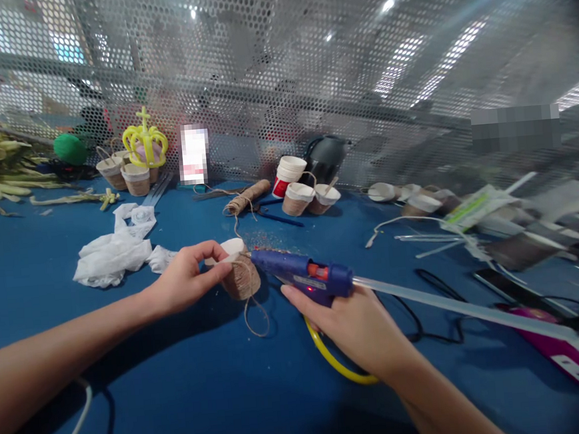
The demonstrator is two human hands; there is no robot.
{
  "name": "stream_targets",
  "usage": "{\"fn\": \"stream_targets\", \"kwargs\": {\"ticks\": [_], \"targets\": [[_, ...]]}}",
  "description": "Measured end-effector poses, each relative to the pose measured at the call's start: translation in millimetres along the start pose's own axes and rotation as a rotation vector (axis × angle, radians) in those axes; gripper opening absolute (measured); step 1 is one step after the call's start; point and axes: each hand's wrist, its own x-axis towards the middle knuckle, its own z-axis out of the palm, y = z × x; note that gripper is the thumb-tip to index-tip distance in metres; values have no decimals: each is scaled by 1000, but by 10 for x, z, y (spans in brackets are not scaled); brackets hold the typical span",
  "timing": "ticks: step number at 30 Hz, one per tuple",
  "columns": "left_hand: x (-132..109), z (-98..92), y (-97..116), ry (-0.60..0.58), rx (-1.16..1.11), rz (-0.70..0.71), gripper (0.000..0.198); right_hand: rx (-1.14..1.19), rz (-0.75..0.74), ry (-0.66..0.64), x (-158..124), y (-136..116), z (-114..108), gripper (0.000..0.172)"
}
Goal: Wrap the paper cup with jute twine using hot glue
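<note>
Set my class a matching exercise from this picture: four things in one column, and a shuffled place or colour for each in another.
Column 1
1. Hot glue gun
2. Twine-wrapped cup
3. Crown ornament
4. Power strip

Column 2
A. Yellow
B. Between the thumb and finger of the left hand
C. Magenta
D. In the right hand

Pairs: 1-D, 2-B, 3-A, 4-C

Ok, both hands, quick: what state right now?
Left hand: closed, holding the twine-wrapped cup near its rim.
Right hand: closed, holding the blue glue gun.
</note>
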Motion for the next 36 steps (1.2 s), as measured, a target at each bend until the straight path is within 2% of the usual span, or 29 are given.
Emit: {"fn": "stream_targets", "kwargs": {"ticks": [3, 10, 12, 18, 23, 26, 30, 36], "targets": [[-1, -1, 0, -2, 1, 10, 21, -76, -35, -19, -6, 10, 12, 25], [-3, -1, 10, 1, -14, 2, 20, 94, 217, 53, 3, -70, 40, 26], [-2, -2, 11, 1, -18, 2, 20, 77, 230, 66, -8, -61, 63, 26], [-1, -4, 14, 2, -4, -2, 20, -33, -46, 54, -74, 82, 182, 27], [-2, -1, 25, 0, -27, -26, 20, 11, -51, 86, -82, 81, 183, 22], [-1, 2, 37, 2, -30, -35, 19, 94, -16, 92, -69, 45, 155, 20], [0, 0, 44, 2, -8, -32, 18, 224, 104, 72, -61, 18, 173, 17], [-4, -6, 15, -23, 7, 9, 20, 295, 218, 88, -29, -6, 142, 17]]}}
